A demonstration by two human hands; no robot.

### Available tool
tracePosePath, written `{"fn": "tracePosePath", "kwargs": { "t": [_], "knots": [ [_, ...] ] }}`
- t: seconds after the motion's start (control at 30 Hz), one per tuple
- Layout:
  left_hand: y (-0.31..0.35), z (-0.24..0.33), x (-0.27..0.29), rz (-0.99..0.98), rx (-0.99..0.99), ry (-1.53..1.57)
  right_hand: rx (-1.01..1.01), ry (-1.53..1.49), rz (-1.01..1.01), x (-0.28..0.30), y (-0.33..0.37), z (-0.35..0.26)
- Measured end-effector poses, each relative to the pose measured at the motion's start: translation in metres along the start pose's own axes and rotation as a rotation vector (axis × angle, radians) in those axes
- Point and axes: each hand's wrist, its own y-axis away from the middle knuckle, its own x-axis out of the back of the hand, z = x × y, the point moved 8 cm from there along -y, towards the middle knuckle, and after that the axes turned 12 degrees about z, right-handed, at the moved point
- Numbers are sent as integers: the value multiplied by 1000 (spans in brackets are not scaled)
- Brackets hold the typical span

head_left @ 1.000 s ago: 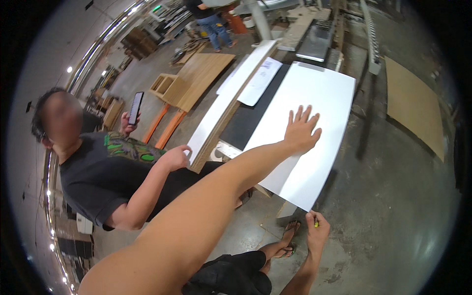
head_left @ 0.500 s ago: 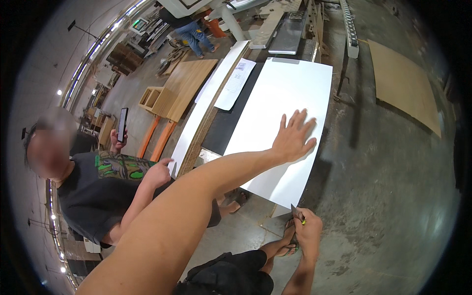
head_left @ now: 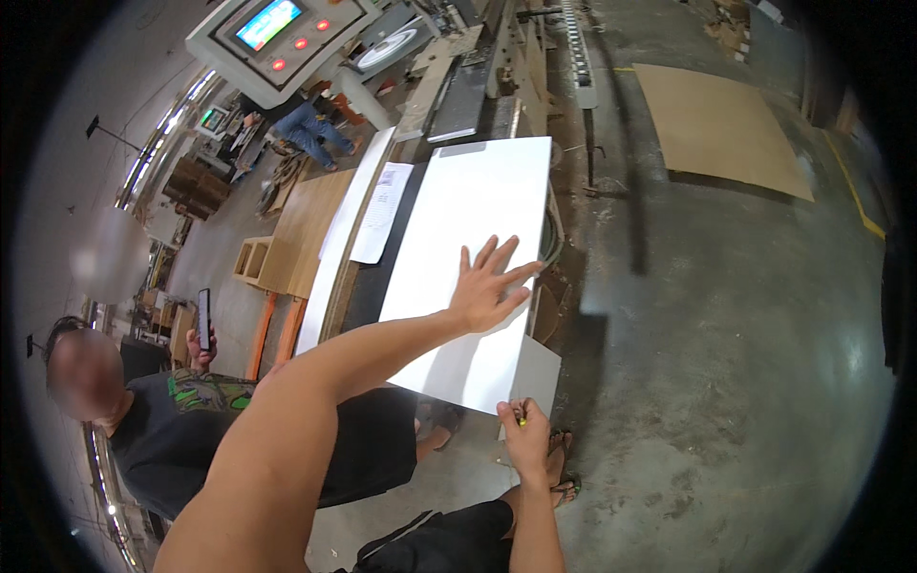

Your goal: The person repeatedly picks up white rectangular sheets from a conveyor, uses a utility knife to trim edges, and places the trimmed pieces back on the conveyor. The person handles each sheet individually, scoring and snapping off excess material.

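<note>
A large white panel (head_left: 473, 205) lies on a machine table before me. My left hand (head_left: 487, 291) rests flat on it, fingers spread, near the right edge. At the panel's near right corner my right hand (head_left: 528, 447) is closed around a small hand tool (head_left: 521, 419) with a yellow-green part. The fingers hide most of the tool, so its exact kind cannot be told. A grey-white flat piece (head_left: 541, 377) shows below the panel's right edge.
A control box (head_left: 287, 43) with a lit screen stands at the far left. Printed paper (head_left: 384, 212) lies beside a long white strip (head_left: 325, 253). A co-worker (head_left: 167, 430) at left holds a phone (head_left: 204, 320). A brown board (head_left: 721, 129) lies on the floor at right.
The view has shifted, bringing the control box into sight. My right hand stays by the panel's near corner, and the tool's dark blade-like part, visible before, is now mostly hidden.
</note>
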Motion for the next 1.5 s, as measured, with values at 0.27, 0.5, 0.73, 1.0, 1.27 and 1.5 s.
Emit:
{"fn": "tracePosePath", "kwargs": {
  "t": [0.27,0.5,0.73,1.0,1.27,1.5],
  "knots": [
    [13,-29,9,-15,-143,-3,-24,78,-54,8,7,-21],
    [19,-32,6,47,-156,-15,-9,124,91,8,16,-12],
    [17,-31,8,88,-179,-36,-71,147,-45,6,3,-3],
    [16,-31,8,73,-172,-52,-476,-224,-608,-14,-13,14],
    [22,-39,4,80,-220,-78,-589,-113,-727,-10,-20,-1],
    [9,-32,-1,34,-296,-44,-755,-96,-725,-7,-30,-10]
  ]
}}
